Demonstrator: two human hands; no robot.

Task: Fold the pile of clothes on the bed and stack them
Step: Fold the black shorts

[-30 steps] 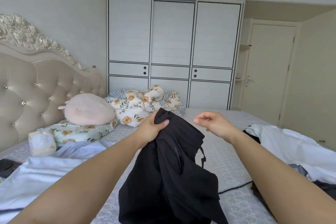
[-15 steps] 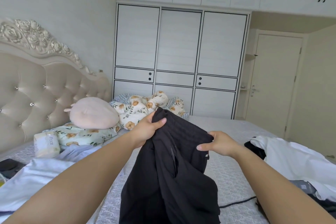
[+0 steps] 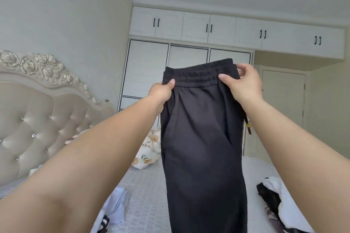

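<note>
A pair of black trousers (image 3: 202, 147) with an elastic waistband hangs straight down in front of me, raised high above the bed (image 3: 145, 195). My left hand (image 3: 161, 92) pinches the waistband's left end. My right hand (image 3: 242, 83) grips the waistband's right end, thumb in front. The trouser legs run out of the bottom of the view. A white and black heap of clothes (image 3: 280, 200) lies on the bed at the right. A pale blue and white garment (image 3: 115, 206) lies at the lower left of the trousers.
A tufted headboard (image 3: 37, 117) stands at the left. A floral quilt (image 3: 149, 151) is bunched at the far side of the bed. White wardrobes (image 3: 149, 70) fill the far wall, with a door (image 3: 284, 100) to their right.
Both hands have lifted the trousers from a crumpled bunch to full height. The right hand took the waistband and the hands spread it out. My view tilted upward.
</note>
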